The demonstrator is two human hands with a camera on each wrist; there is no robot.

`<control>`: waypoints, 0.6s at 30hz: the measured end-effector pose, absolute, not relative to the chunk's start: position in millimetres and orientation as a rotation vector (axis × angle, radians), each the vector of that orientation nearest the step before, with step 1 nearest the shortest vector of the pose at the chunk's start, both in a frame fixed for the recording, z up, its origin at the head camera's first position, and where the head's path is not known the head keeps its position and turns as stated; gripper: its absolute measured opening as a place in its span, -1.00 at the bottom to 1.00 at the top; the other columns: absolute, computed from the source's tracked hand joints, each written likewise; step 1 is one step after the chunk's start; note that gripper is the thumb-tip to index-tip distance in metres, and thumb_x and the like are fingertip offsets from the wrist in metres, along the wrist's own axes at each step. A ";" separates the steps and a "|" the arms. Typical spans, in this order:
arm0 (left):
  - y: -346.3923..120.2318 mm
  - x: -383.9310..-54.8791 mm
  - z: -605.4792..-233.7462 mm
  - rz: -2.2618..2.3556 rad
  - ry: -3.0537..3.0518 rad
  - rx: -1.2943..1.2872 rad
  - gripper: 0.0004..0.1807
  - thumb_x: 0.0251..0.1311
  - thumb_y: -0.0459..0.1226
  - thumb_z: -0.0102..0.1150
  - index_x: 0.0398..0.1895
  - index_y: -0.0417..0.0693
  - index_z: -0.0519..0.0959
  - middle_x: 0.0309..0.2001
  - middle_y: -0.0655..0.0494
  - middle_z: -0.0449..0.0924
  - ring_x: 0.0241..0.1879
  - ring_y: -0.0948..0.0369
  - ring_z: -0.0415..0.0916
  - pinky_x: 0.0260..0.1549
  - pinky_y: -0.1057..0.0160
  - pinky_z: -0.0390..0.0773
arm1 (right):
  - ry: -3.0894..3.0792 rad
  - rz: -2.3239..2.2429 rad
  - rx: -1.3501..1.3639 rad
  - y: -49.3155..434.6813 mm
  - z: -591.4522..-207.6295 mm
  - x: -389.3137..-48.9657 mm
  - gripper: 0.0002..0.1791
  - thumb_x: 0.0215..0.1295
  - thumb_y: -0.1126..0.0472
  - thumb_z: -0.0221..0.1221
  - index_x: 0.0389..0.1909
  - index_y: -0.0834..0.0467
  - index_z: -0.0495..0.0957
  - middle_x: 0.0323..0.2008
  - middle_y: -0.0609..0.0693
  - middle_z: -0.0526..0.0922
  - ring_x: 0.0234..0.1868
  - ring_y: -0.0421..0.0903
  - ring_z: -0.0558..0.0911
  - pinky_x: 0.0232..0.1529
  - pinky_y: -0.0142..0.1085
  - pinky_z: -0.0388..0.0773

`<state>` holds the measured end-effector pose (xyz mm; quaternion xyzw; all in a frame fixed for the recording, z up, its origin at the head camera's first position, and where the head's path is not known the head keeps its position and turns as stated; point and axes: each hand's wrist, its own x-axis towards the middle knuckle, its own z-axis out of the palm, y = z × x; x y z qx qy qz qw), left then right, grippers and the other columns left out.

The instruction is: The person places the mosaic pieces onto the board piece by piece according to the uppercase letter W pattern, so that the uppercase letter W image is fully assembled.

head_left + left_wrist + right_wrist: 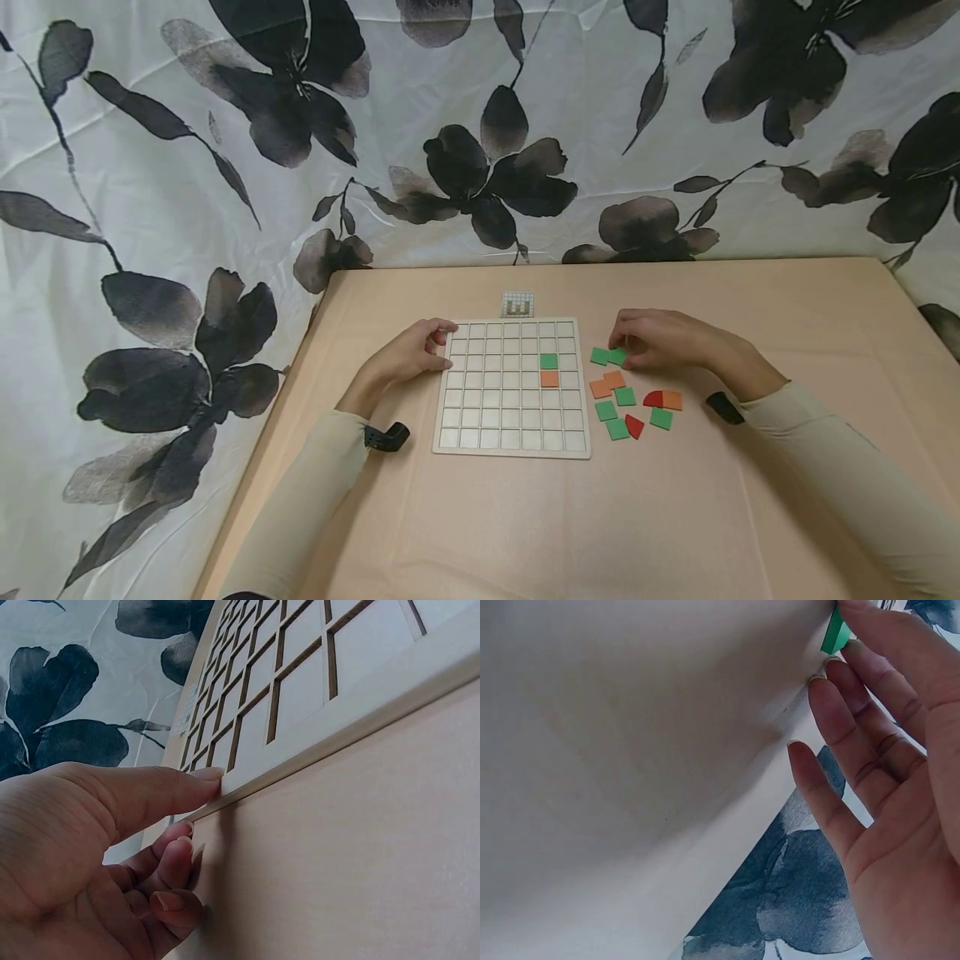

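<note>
A pale grid board lies flat on the table, with one green square and one orange square set in its cells, the green directly above the orange. My left hand holds the board's left edge; in the left wrist view the thumb lies on the frame's top and the other fingers curl at its side. To the right of the board, my right hand pinches a green square tile between thumb and fingertips, close to the tabletop. Another green tile lies just left of its fingertips.
Loose tiles lie right of the board: several green squares, orange squares and red rounded pieces. A small patterned card sits behind the board. A floral cloth hangs behind the wooden table.
</note>
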<state>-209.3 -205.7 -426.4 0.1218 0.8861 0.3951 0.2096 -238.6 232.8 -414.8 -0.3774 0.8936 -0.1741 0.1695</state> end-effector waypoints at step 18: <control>-206.6 -208.0 -425.2 1.110 2.444 0.317 -0.32 0.15 -0.46 0.41 0.36 -0.22 0.41 -0.11 -0.06 0.35 -0.23 0.12 0.30 -0.23 0.26 0.36 | 2.679 -0.368 -1.103 232.6 -413.4 -233.0 -0.75 0.08 0.06 0.46 -0.22 -0.06 0.66 -0.39 -0.25 0.56 -0.38 -0.24 0.46 -0.29 -0.29 0.48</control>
